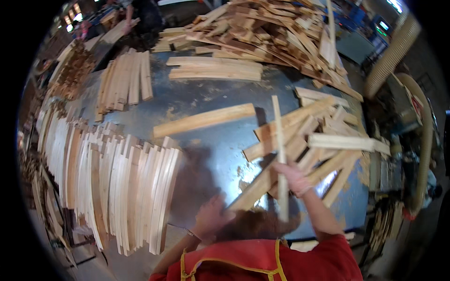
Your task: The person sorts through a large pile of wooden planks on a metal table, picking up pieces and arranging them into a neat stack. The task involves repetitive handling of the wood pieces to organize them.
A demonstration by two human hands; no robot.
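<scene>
My right hand (pixel 294 180) is closed around a narrow wooden strip (pixel 280 140), which stands out lengthwise over the metal-topped table (pixel 206 100). Just left of it, my left hand (pixel 212 218) is blurred by motion, its fingers near the lower end of a wider board (pixel 253 189). Whether those fingers touch the board I cannot tell. To the right of my right hand lies a loose heap of boards (pixel 328 157), crossing at many angles. A single board (pixel 204 120) rests flat farther off, in the middle of the table.
A long row of slats (pixel 122 187) stands side by side along the left. Beyond are a smaller bundle (pixel 125 79), a short stack (pixel 215 69) and a tall jumbled pile (pixel 267 30). Ribbed hoses (pixel 391 54) hang at right. Another person (pixel 140 18) is at the far left.
</scene>
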